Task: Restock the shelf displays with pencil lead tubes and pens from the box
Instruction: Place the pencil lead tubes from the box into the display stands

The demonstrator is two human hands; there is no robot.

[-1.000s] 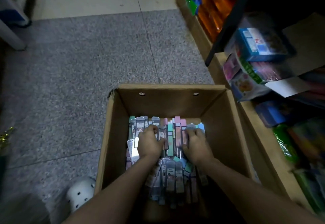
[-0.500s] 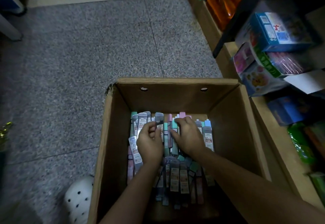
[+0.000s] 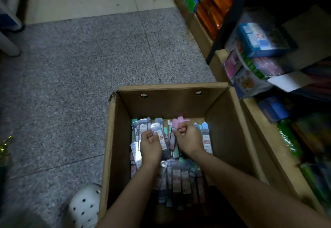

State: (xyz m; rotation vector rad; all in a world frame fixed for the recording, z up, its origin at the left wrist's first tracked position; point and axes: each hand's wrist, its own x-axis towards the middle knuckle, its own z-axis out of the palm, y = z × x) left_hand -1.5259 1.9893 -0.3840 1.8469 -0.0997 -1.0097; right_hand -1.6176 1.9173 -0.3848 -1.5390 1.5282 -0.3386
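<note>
Here we see both hands down inside the open cardboard box (image 3: 232, 120), which sits on the speckled grey floor (image 3: 71, 84) just beside the low wooden shelf (image 3: 265, 138) on the right. The left hand (image 3: 150, 145) has its fingers curled round a clear-capped lead tube (image 3: 157, 129), the tube tilted and raised a little above the pile. The right hand (image 3: 188, 136) has its fingers bunched together, pinching a pink-capped tube (image 3: 176, 124) near its top end. We count many more pencil lead tubes (image 3: 179, 177) in the box, lying in roughly two rows, with caps in grey, teal, pink and blue; a blue-capped one (image 3: 206, 134) lies just right of the right hand. Labels are too blurred to read. We cannot tell whether any pens are mixed in. Two small holes show in the box's far wall. On the shelf, stacked colourful packages (image 3: 258, 48) sit above and behind the box; green and orange packs (image 3: 206, 0) line the far end. A white perforated clog (image 3: 84, 208) touches or sits just beside the box's near left corner.
</note>
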